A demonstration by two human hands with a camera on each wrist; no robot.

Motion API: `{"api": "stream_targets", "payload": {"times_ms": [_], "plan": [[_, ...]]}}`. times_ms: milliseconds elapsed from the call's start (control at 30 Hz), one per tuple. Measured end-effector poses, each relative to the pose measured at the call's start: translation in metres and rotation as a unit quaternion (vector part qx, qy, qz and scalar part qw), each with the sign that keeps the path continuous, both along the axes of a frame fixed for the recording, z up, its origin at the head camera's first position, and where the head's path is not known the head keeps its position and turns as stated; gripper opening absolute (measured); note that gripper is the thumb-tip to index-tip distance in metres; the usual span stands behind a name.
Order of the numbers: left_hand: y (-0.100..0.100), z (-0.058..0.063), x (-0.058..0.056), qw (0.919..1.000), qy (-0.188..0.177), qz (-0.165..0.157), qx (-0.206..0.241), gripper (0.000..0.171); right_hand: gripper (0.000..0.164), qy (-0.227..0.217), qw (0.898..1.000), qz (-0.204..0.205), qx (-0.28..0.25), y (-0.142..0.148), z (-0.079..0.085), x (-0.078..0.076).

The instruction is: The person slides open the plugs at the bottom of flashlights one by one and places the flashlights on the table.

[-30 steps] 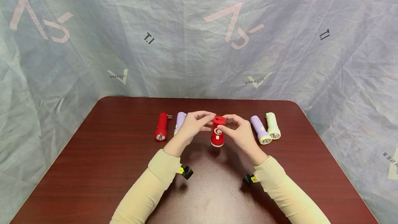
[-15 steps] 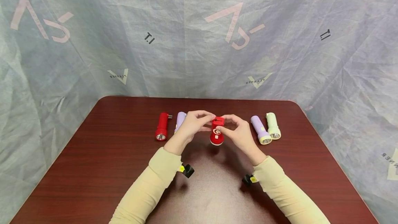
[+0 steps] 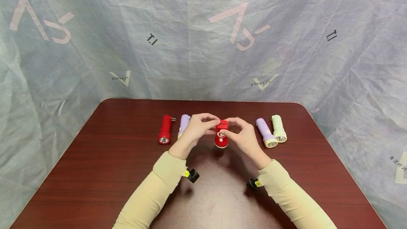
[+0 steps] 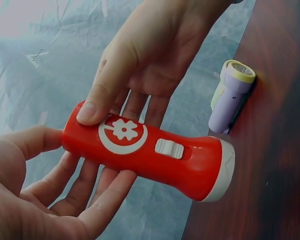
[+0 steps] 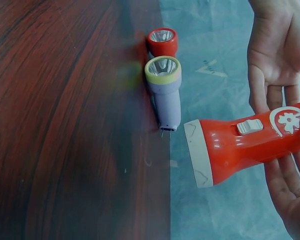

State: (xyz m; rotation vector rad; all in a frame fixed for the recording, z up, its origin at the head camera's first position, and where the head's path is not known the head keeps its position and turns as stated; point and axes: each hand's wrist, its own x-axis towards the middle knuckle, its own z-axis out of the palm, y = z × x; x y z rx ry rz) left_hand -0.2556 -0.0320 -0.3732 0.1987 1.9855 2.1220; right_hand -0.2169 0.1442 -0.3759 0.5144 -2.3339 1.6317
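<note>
Between both hands, above the table, hangs a red flashlight with its white-rimmed head down and its tail up. A white flower emblem and a white slide switch show on its body. My left hand holds it near the tail; in the left wrist view the thumb touches the tail end and the fingers lie along the side. My right hand grips the body, its thumb pressed beside the emblem and its fingers behind. Also in the right wrist view, the white rim points left.
On the dark red-brown table, another red flashlight with plug prongs out and a purple flashlight, partly behind the left hand, lie to the left. A second purple flashlight and a pale green flashlight lie right. A grey cloth hangs behind.
The held red flashlight has shifted slightly left and turned a little, its tail end moving down slightly. The right hand has drifted slightly left with it. The flashlights on the table stay put.
</note>
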Motion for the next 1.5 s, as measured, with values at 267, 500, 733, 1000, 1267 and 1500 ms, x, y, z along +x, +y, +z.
{"api": "stream_targets", "payload": {"times_ms": [267,500,733,1000,1267,1500], "plan": [[0.0007,0.0011,0.003,0.9996,0.02,0.014,-0.011,0.02,0.033,0.015,1.0,0.002,-0.011,-0.0032,-0.0002,0.0002],[-0.0002,0.0045,0.0054,0.9982,0.049,0.013,-0.033,0.019,0.033,0.027,0.999,0.011,-0.021,-0.0033,0.0001,0.0017],[0.0002,0.0056,0.006,0.9968,0.059,0.015,-0.052,0.018,0.034,0.025,1.0,0.01,-0.015,-0.0033,0.0021,0.0033],[0.0016,0.0036,0.0055,0.9968,0.056,0.023,-0.052,0.018,0.033,0.03,1.0,0.006,-0.003,-0.0043,0.0031,0.003],[0.0047,0.0015,0.0072,0.9962,0.059,0.032,-0.055,0.022,0.033,0.027,1.0,0.01,-0.002,-0.0045,0.0018,0.0021],[0.0055,-0.0009,0.0081,0.9948,0.054,0.038,-0.077,0.023,0.033,0.041,0.999,0.019,0.006,-0.006,0.0015,0.0026]]}}
